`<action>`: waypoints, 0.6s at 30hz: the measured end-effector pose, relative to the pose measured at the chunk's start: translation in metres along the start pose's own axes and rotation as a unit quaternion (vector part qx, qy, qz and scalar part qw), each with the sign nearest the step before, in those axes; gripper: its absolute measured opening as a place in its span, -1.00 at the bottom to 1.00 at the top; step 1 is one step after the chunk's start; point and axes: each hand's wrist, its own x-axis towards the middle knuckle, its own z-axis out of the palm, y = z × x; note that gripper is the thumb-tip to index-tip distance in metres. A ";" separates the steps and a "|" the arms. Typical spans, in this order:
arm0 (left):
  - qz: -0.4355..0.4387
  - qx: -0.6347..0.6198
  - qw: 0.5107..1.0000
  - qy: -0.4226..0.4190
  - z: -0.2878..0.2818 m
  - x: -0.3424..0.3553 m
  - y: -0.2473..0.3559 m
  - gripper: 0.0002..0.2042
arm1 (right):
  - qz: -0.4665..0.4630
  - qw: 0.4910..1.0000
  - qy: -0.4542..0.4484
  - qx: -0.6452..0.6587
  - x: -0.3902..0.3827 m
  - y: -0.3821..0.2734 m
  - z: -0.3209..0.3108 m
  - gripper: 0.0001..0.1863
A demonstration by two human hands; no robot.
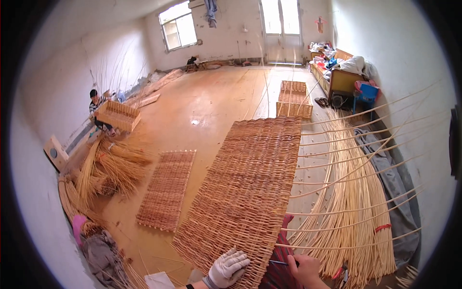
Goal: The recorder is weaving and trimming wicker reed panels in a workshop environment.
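Note:
My left hand (228, 267), in a white glove, lies on the lower part of a large woven wicker panel (240, 183), its fingers stretched over the weave. My right hand (301, 272), bare, grips a thin dark metal tool (279, 262) that points left toward the panel's right edge. Long pale rods (356, 219) stick out of that edge to the right. Beneath it shows dark red striped cloth (281, 277).
A bundle of pale rods (375, 255) lies right, with pliers (341, 272). A second panel (163, 192) lies left on the floor, near rod piles (110, 168). At back left a person (96, 103) holds a woven basket (118, 115); another basket (293, 96) stands behind.

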 end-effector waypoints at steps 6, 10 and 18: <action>-0.006 0.015 1.000 0.016 0.006 -0.007 0.009 -0.60 | -0.016 0.985 0.120 0.126 -0.003 0.006 0.015 -0.71; -0.011 0.020 1.000 0.000 0.015 0.003 0.010 -0.60 | -0.024 0.987 0.116 0.109 0.005 0.035 0.027 -0.78; -0.050 0.021 0.998 -0.011 0.019 0.004 0.008 -0.62 | -0.068 0.982 0.116 0.130 0.022 0.042 0.021 -0.67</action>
